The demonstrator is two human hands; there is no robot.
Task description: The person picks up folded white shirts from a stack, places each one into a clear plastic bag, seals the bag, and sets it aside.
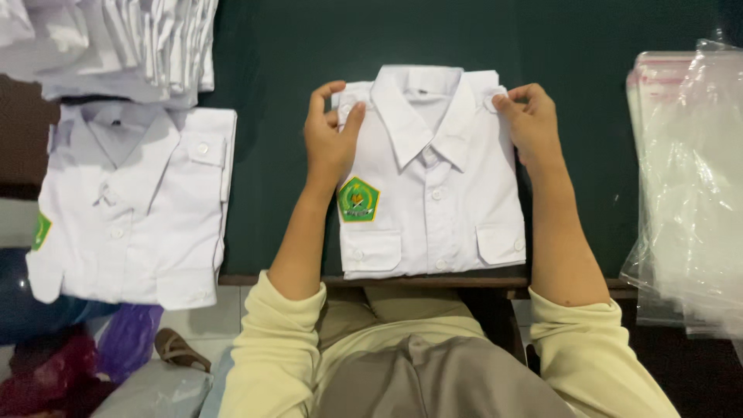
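A folded white shirt (437, 193) with a green and yellow chest badge lies collar-up on the dark green table (294, 70) in front of me. My left hand (329, 131) pinches its upper left shoulder corner by a button. Over at the upper right shoulder corner, my right hand (530, 124) grips the fabric the same way. Both forearms in pale yellow sleeves rest along the shirt's sides.
Another folded white shirt (135, 201) lies at the left, overhanging the table edge. A stack of folded white garments (116, 42) sits at the back left. Clear plastic bags (689, 186) are piled at the right. A sandal (179, 350) and purple bag lie on the floor.
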